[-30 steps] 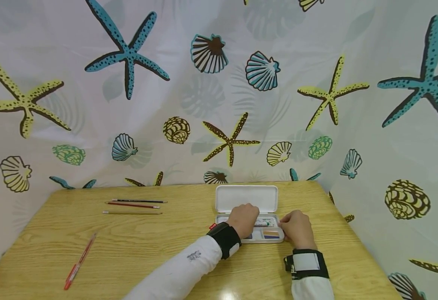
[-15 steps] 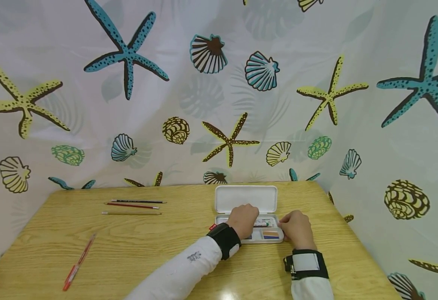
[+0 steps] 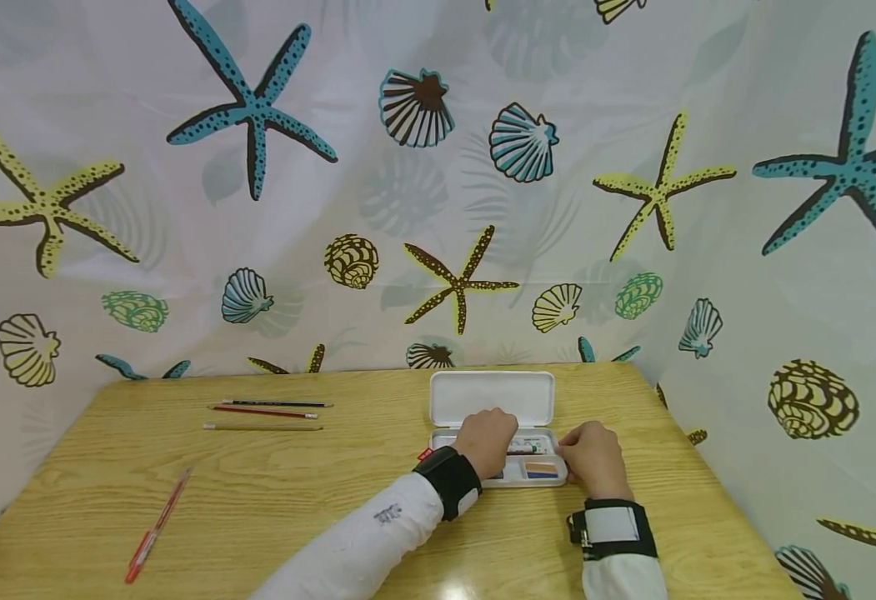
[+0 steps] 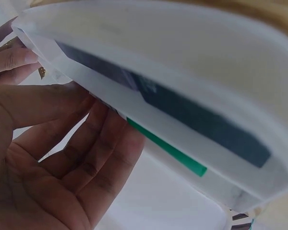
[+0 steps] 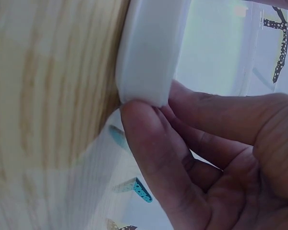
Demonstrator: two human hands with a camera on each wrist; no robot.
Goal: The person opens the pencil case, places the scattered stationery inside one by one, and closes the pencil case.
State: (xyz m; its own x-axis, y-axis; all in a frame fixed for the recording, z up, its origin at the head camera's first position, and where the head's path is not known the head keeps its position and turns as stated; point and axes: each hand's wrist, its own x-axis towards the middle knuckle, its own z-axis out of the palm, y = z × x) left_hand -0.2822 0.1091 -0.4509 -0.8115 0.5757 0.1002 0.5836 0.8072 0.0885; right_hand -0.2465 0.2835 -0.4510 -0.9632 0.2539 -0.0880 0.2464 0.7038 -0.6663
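A white pencil case (image 3: 513, 478) lies with its lid (image 3: 493, 398) up near the back right of the table. My left hand (image 3: 487, 442) reaches over its back compartment; in the left wrist view the thumb and fingertips pinch a slim stick-like item, whose green part (image 4: 170, 148) shows past the fingers. Much of that item is hidden. A printed white item (image 3: 525, 447) lies to the right of this hand in the case. My right hand (image 3: 595, 458) pinches the case's right end between thumb and fingers. Front compartments hold an orange-and-blue block (image 3: 542, 470) and a dark item (image 4: 201, 122).
Several pencils lie at the back left: a black pencil (image 3: 276, 403), a red pencil (image 3: 263, 411) and a plain wooden pencil (image 3: 261, 427). A red pen (image 3: 157, 528) lies at the front left. A patterned curtain (image 3: 438, 192) stands behind the wooden table (image 3: 362, 467).
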